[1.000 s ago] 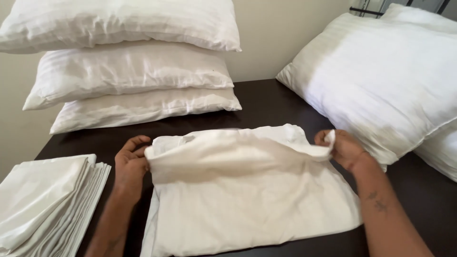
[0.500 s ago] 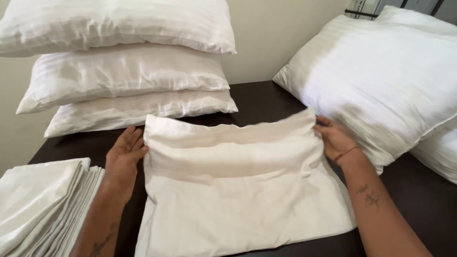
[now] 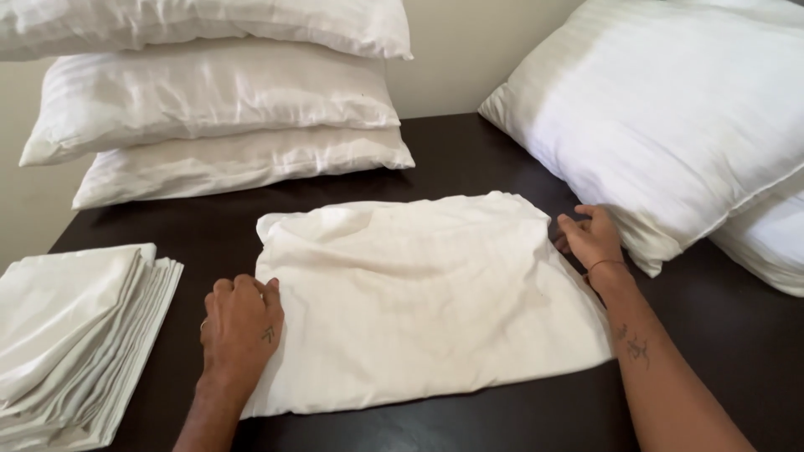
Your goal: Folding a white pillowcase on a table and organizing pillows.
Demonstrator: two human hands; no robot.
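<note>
A cream pillowcase [image 3: 427, 301] is laid folded once at the dark tabletop's [image 3: 469, 151] centre, flattened by the spread left hand [image 3: 241, 322] at 8 o'clock, its 3 o'clock edge touched by the loosely curled right hand [image 3: 593, 238]; further folds are judged outstanding.

You get soft daylight from right; large white striped pillow [image 3: 670, 125] glares, dark glossy wooden tabletop [image 3: 469, 159] shows sheen, focus sharp.

A dark brown table [image 3: 469, 151] carried everything. A flat white pillowcase [image 3: 419, 301] lay near its front edge, a pile of folded white linen [image 3: 75, 335] at the left edge, stacked pillows [image 3: 226, 109] along the back edge, and more pillows [image 3: 670, 117] at the right.
</note>
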